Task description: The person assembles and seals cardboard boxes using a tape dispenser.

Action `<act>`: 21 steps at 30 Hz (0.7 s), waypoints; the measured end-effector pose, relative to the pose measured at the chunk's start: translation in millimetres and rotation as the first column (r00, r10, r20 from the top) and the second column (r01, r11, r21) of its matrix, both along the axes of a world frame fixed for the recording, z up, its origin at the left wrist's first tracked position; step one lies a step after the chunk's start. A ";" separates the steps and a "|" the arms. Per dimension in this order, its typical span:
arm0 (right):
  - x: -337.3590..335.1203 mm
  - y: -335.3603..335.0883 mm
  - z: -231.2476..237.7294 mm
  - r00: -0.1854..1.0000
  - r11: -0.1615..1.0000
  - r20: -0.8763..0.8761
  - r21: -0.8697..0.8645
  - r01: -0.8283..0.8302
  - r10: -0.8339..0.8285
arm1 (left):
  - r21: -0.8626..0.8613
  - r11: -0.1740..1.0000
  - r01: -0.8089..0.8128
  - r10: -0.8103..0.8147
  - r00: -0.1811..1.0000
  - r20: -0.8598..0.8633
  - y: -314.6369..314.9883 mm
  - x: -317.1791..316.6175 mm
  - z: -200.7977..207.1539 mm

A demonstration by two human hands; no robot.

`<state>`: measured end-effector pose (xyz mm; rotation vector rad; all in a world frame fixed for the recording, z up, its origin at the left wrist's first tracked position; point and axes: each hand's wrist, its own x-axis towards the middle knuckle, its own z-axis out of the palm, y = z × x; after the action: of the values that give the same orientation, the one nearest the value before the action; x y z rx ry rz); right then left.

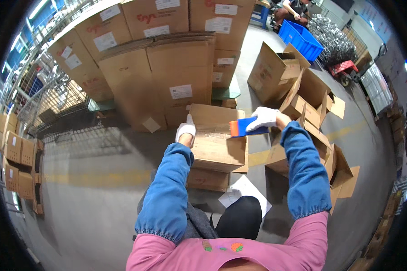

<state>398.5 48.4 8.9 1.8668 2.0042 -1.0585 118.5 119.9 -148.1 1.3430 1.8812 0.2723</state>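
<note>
In front of me stands a brown cardboard box (pixel 217 151), resting on another carton (pixel 208 179). My left hand (pixel 186 131), in a white glove, lies against the box's left edge with one finger stretched out away from me; its other fingers are partly hidden. My right hand (pixel 263 119), also gloved, is closed round a blue block-shaped tool with an orange end (pixel 248 127). That tool is over the right part of the box, its orange end turned left; I cannot make out whether it touches the cardboard.
Folded cardboard sheets (pixel 181 77) lean on stacked cartons (pixel 156 18) ahead. Open cartons (pixel 309 101) crowd my right side. A white sheet (pixel 246 196) lies by my knee. Farther off are a blue crate (pixel 300 40), a seated person (pixel 296 11), a red pallet jack (pixel 343 67) and a wire cage (pixel 61 101).
</note>
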 end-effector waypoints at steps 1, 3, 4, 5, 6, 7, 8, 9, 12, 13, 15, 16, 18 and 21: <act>17.4 -6.7 2.5 0.998 1.000 0.063 0.026 -0.009 0.007 | -0.001 1.000 0.012 -0.012 1.000 -0.003 -1.1 1.9 1.8; 42.1 -24.4 7.6 0.992 0.997 0.098 0.003 0.076 -0.076 | -0.011 1.000 -0.019 0.019 0.999 0.026 -2.0 3.4 5.1; 49.0 -32.2 10.3 0.987 0.992 0.099 -0.013 0.126 -0.124 | -0.003 0.999 -0.038 0.038 0.999 0.016 -4.2 3.3 8.2; 53.4 -39.1 11.9 0.980 0.984 0.101 -0.029 0.173 -0.170 | -0.003 0.999 -0.032 0.032 0.999 0.011 -4.4 3.1 7.2; 59.3 -43.6 8.4 0.983 0.987 0.099 -0.022 0.159 -0.156 | -0.003 0.999 -0.042 0.042 0.999 0.009 -4.3 4.1 6.6; 64.1 -46.5 1.5 0.982 0.986 0.095 -0.022 0.164 -0.161 | -0.003 0.999 -0.054 0.054 0.999 0.005 -4.4 4.3 5.8; 68.1 -48.3 -7.9 0.985 0.988 0.075 -0.017 0.156 -0.155 | -0.005 0.998 -0.062 0.062 0.998 0.023 -4.7 3.2 4.9; 71.1 -48.7 -14.4 0.987 0.989 0.057 -0.011 0.150 -0.149 | -0.003 0.998 -0.055 0.056 0.998 0.021 -4.7 4.2 4.9; 72.8 -52.6 -41.2 0.988 0.989 0.060 -0.032 0.143 -0.141 | -0.017 0.998 -0.053 0.053 0.999 -0.010 -3.5 4.5 2.6; 71.6 -54.1 -51.6 0.985 0.985 0.053 -0.050 0.165 -0.163 | -0.016 0.999 -0.048 0.048 0.999 -0.016 -2.4 3.5 0.7; 68.7 -47.9 -63.4 0.988 0.989 0.080 -0.059 0.137 -0.132 | -0.003 0.999 -0.047 0.047 0.998 -0.032 -1.4 2.7 -1.5; 65.4 -42.2 -64.7 0.984 0.983 0.096 -0.086 0.160 -0.152 | 0.008 0.999 -0.052 0.052 0.999 -0.011 0.0 0.5 -2.5; 61.7 -38.6 -69.3 0.971 0.981 0.159 -0.051 0.188 -0.178 | 0.014 1.000 -0.020 0.021 0.999 -0.025 -0.3 -1.4 -4.0; 58.9 -37.0 -74.9 0.966 0.953 0.128 -0.178 0.246 -0.225 | 0.034 0.999 0.005 -0.004 0.999 -0.041 2.2 -1.3 -3.8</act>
<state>457.4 11.4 -65.9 2.0456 1.5882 -1.1404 117.1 122.1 -151.9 1.3852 1.9154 0.2781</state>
